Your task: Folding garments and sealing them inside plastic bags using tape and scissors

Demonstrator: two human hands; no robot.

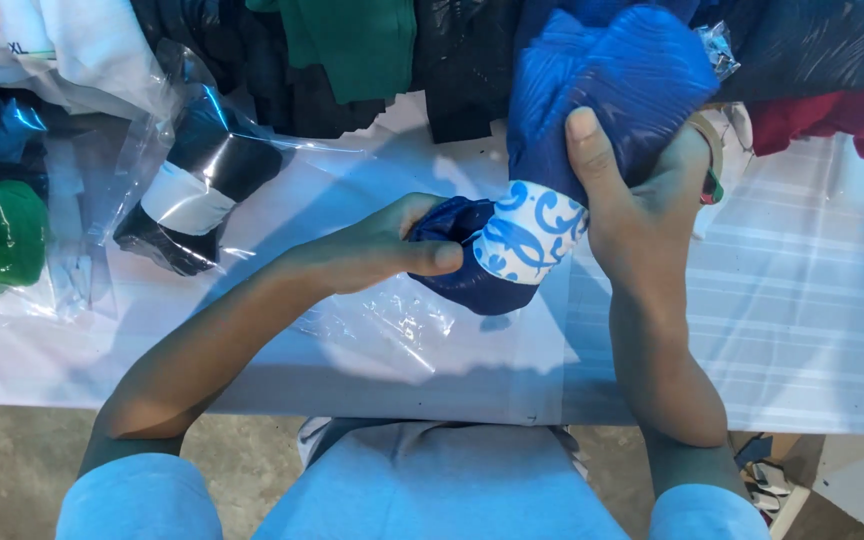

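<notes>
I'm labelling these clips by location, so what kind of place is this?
Probably a garment packing or sorting table. Both hands grip a rolled blue garment with a patterned paper band, bagged folded clothes lie on the white table, and more garments are piled behind.

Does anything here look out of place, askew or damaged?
Nothing stands out. Both hands, left hand and right hand, grip a rolled blue garment with a patterned paper band; loose clear bags lie crumpled on the table.
</notes>
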